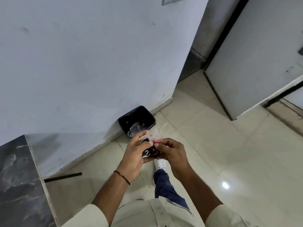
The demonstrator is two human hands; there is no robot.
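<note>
Both hands meet in front of me above the floor. My left hand (133,158) grips a small black wrapper (151,152) with red and white print, and its fingertips also hold a clear piece of plastic (151,134) that sticks up. My right hand (173,152) pinches the wrapper's red edge (157,141) between thumb and forefinger. A black waste bin (136,117) stands against the wall just beyond the hands, with crumpled wrappers inside it.
A dark marble counter (14,177) fills the lower left. The white wall (82,63) runs behind the bin. A grey door (255,54) stands open on the right. My leg and white shoe (160,164) are on the glossy tiled floor (229,153).
</note>
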